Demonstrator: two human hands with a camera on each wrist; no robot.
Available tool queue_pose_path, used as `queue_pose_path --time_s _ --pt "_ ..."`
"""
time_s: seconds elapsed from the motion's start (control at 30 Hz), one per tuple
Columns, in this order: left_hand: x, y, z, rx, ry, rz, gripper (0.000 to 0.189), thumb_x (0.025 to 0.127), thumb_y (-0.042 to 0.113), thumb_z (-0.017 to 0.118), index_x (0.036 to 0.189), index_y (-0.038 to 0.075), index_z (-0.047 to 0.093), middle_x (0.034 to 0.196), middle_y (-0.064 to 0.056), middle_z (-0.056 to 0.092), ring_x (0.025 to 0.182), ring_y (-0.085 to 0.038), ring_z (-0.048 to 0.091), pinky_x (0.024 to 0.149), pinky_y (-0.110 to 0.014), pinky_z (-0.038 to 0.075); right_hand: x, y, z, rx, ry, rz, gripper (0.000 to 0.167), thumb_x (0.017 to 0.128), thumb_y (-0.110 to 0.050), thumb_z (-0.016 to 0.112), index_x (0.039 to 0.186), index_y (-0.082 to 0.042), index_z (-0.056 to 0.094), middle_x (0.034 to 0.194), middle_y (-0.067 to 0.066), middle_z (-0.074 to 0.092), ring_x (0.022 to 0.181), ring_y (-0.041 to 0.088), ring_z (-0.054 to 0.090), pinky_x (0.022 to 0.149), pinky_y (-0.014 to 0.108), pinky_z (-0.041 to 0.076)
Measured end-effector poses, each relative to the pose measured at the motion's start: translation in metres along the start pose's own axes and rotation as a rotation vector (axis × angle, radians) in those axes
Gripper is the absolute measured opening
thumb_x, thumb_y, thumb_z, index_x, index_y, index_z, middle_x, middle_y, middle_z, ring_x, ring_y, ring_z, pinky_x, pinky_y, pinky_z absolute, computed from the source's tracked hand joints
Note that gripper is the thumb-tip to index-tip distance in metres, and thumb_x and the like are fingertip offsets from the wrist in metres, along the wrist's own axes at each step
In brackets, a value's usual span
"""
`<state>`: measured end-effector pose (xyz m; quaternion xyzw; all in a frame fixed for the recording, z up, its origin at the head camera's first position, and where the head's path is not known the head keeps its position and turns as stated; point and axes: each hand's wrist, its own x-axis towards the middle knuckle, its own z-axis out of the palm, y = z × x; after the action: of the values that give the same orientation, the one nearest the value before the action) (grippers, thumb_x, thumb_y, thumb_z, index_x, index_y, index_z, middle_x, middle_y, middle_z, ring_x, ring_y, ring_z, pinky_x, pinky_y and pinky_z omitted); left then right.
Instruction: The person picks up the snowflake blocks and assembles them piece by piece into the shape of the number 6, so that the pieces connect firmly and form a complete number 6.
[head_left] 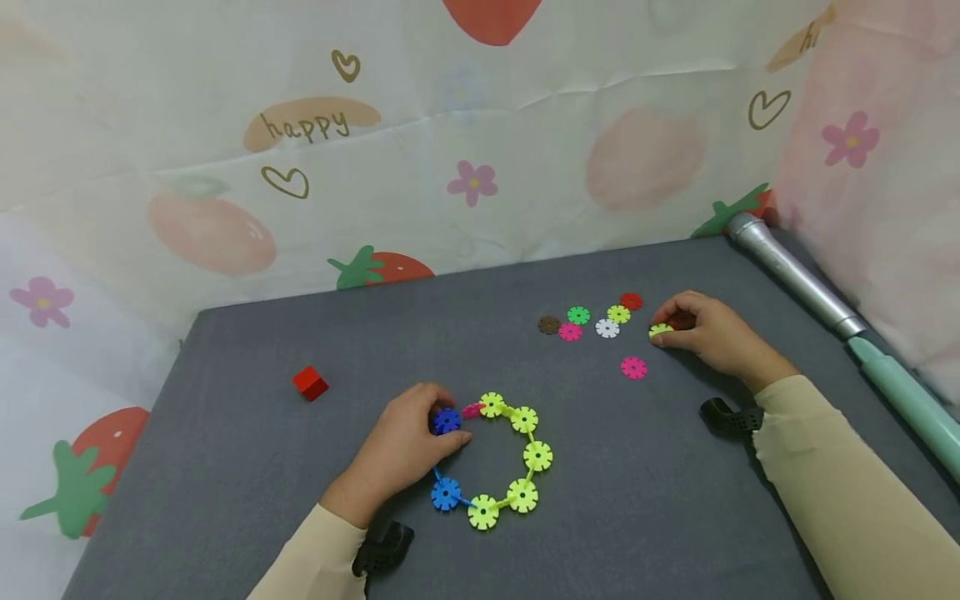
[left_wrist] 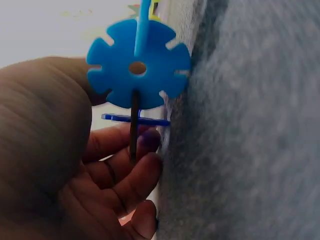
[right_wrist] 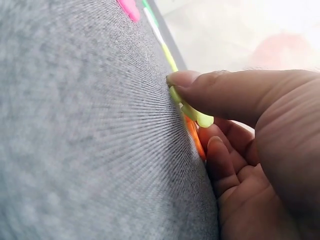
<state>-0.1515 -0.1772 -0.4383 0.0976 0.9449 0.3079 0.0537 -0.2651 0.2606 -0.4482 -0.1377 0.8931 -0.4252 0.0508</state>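
A ring-shaped chain of interlocking notched plastic discs lies on the grey table, with yellow-green discs (head_left: 537,457) on its right side and a light blue disc (head_left: 446,494) at lower left. My left hand (head_left: 405,437) holds the chain at a dark blue disc (head_left: 447,421), beside a pink disc (head_left: 472,411). In the left wrist view a brown disc (left_wrist: 134,132), seen edge-on, joins the light blue disc (left_wrist: 117,47). My right hand (head_left: 708,333) pinches a loose yellow-green disc (head_left: 660,331) at the tabletop. An orange disc (right_wrist: 196,140) shows near its fingers in the right wrist view.
Loose discs lie left of my right hand: brown (head_left: 549,325), green (head_left: 578,315), white (head_left: 607,328), red (head_left: 631,301), and pink (head_left: 633,367) among them. A red block (head_left: 310,383) sits at left. A silver and green microphone-like rod (head_left: 795,271) runs along the right edge.
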Motion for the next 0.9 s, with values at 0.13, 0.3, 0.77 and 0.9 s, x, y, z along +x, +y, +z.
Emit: queue_pose_path --time_s 0.13,0.3,0.77,0.9 --pt "0.0 0.0 0.002 -0.001 0.032 0.031 0.03 0.093 0.022 0.091 0.115 0.008 0.077 0.108 -0.001 0.07 0.097 -0.02 0.063 0.087 -0.043 0.058 0.001 0.001 0.001 -0.005 -0.003 0.002 0.024 0.101 -0.015 0.083 0.116 -0.001 0.073 0.121 0.015 0.062 0.104 0.027 0.06 0.087 0.029 0.047" --pt "0.001 -0.002 0.005 -0.008 0.071 0.078 0.028 0.094 0.022 0.091 0.114 0.008 0.079 0.101 0.002 0.067 0.086 -0.015 0.058 0.076 -0.038 0.054 0.002 0.001 0.001 -0.008 -0.004 0.007 0.025 0.101 -0.018 0.084 0.118 -0.002 0.073 0.122 0.015 0.062 0.105 0.027 0.059 0.088 0.03 0.046" --pt "0.004 -0.001 0.012 -0.012 0.139 0.088 0.032 0.094 0.027 0.091 0.118 0.008 0.081 0.102 0.0 0.067 0.087 -0.015 0.058 0.076 -0.038 0.052 0.0 0.003 0.001 -0.007 -0.001 0.01 0.023 0.101 -0.017 0.083 0.117 -0.003 0.073 0.122 0.014 0.061 0.105 0.027 0.058 0.089 0.033 0.046" --pt "0.006 0.0 0.012 -0.009 0.145 0.101 0.034 0.093 0.028 0.092 0.119 0.008 0.081 0.103 0.0 0.068 0.09 -0.016 0.059 0.079 -0.039 0.053 0.0 0.002 0.0 -0.006 -0.005 0.02 0.023 0.101 -0.017 0.083 0.117 -0.003 0.073 0.121 0.014 0.062 0.105 0.028 0.059 0.089 0.034 0.046"
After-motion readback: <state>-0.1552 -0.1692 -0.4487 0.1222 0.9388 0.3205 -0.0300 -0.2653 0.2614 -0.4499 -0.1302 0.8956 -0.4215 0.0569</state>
